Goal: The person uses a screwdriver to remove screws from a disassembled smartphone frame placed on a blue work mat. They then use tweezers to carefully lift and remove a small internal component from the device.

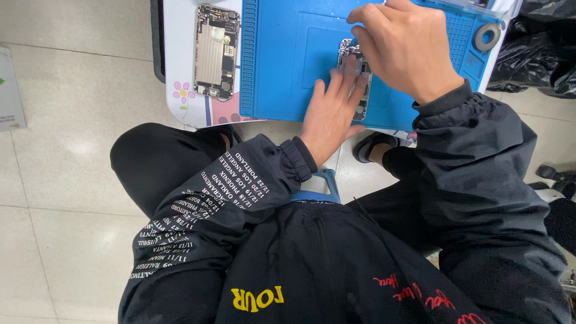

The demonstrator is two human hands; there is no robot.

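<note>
An opened phone body (357,78) with bare circuitry lies on a blue work mat (282,60). My left hand (330,114) rests flat on the mat, its fingertips pressing the phone's lower left side. My right hand (402,45) curls over the phone's top from the right, fingers bent down onto it; whether it holds a small tool is hidden. A second opened phone (216,51) with a metal shield plate lies to the left, on the white table top beside the mat.
The small white table (180,96) has a flower print and stands low over a tiled floor (66,150). A round tape roll (486,37) sits at the mat's right end. Black plastic bags (540,54) lie at the far right. My knees and a sandalled foot (372,147) are under the table.
</note>
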